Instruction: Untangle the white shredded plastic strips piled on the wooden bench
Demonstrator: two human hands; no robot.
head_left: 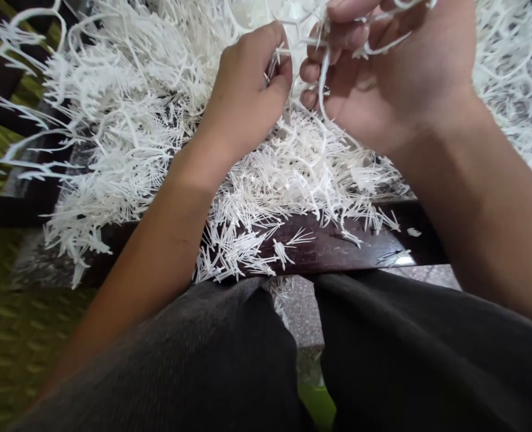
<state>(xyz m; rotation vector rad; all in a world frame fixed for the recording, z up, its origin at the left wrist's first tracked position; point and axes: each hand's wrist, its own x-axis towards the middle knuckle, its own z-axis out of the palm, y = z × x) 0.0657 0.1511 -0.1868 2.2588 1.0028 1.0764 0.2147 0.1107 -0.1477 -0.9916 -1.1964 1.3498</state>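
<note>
A big heap of white, thin branching pieces that look like plastic spreads under and around both hands. My left hand is closed, thumb against its curled fingers, with slim white bits showing at the fingertips. Close by on the right, my right hand has its palm turned up and its fingers bent around a white branching strand. One end of that strand hangs below the fingers; other parts cross the palm. Small needle-like white sprigs lie loose below my left wrist.
A dark, glossy wooden edge runs in front of my knees, with a few sprigs on it. My legs in dark trousers fill the bottom. Yellowish patterned flooring shows at left. More white strands lie at right.
</note>
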